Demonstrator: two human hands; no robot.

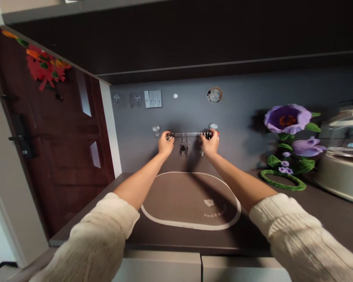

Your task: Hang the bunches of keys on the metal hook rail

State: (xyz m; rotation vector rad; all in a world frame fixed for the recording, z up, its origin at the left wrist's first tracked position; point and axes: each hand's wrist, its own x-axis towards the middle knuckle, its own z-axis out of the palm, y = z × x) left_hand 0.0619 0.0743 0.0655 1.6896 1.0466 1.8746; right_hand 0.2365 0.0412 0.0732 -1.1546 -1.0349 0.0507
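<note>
A clear rail runs along the grey wall between two round suction mounts, the left mount and the right mount. My left hand is closed at the rail's left end, around a dark, shiny bunch that looks like keys. At the right end my right hand pinches another dark bunch; a key seems to dangle below it and a bit of red shows beside it. Keys hang from hooks on the rail between my hands. My fingers partly hide what they grip.
Below lies a brown oval mat on the dark counter. Purple fabric flowers and a glass-topped appliance stand at right. A dark shelf overhangs. Switches and small hooks are on the wall, a door at left.
</note>
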